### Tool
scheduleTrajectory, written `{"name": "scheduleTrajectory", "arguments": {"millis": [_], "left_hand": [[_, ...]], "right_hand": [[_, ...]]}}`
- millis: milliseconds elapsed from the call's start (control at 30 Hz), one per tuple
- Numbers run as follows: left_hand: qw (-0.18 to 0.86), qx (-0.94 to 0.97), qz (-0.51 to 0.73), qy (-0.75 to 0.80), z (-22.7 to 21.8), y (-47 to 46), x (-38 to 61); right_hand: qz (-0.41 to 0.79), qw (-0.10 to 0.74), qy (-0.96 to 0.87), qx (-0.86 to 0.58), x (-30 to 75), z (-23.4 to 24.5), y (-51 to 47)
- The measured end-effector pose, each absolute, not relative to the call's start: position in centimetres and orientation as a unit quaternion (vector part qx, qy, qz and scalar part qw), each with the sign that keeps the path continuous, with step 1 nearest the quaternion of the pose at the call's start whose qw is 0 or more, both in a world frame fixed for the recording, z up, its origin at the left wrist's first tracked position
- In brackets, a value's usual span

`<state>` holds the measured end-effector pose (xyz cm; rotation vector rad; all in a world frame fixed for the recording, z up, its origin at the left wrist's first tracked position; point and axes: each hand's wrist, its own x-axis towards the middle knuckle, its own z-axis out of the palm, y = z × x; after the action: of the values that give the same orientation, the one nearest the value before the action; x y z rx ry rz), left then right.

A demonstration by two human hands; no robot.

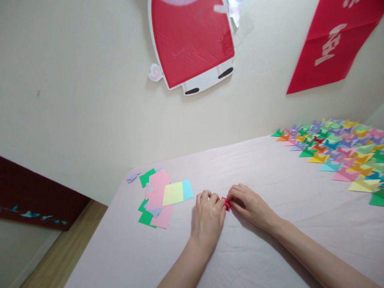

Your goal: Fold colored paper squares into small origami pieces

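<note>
A small folded piece of red paper (227, 205) lies between my two hands, close to the pink-white covered surface (249, 260). My left hand (209, 216) pinches its left side, the other fingers curled. From the right, my right hand (247, 204) grips the paper's other side between thumb and fingertips. Part of the paper is hidden by the fingers, so its exact folded shape cannot be made out.
Loose coloured paper sheets (174, 194) overlap to the left of my hands. Beside them lies a small purple folded paper (133, 177). Rows of folded paper figures (345, 154) stand at the right. A wall (90, 100) rises behind, with a red poster (333, 44).
</note>
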<state>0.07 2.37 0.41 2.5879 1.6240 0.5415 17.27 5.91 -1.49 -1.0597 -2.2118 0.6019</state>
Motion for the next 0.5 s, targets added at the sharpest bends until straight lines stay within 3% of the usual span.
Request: {"name": "scheduleTrajectory", "arguments": {"millis": [500], "left_hand": [[0.02,0.794,0.234,0.561,-1.0,4.3,0.7]], "right_hand": [[0.278,0.297,-0.788,-0.462,17.9,-2.4,7.1]]}}
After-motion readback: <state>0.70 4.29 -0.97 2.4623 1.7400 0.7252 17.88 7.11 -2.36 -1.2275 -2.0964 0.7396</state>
